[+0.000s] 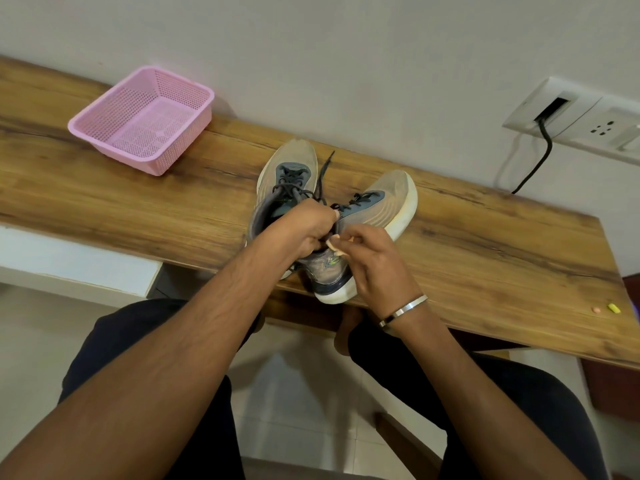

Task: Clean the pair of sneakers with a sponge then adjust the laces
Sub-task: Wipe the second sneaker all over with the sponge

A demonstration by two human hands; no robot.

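Observation:
Two grey sneakers with dark laces and white soles stand side by side on the wooden table (485, 244). The left sneaker (292, 168) points away from me, with one loose lace end trailing past its toe. The right sneaker (384, 199) is angled to the right, its heel at the table's front edge. My left hand (304, 226) is curled over the right sneaker's opening and pinches its dark lace. My right hand (374, 251) is beside it with bent fingers, pinching the lace near the collar. No sponge is in view.
A pink mesh basket (114, 109) sits at the table's back left by the wall. A wall socket panel (588, 123) with a black cable (540, 161) is at the right. Two small bits, pink and yellow (606, 308), lie near the table's right front edge. My legs are below the table.

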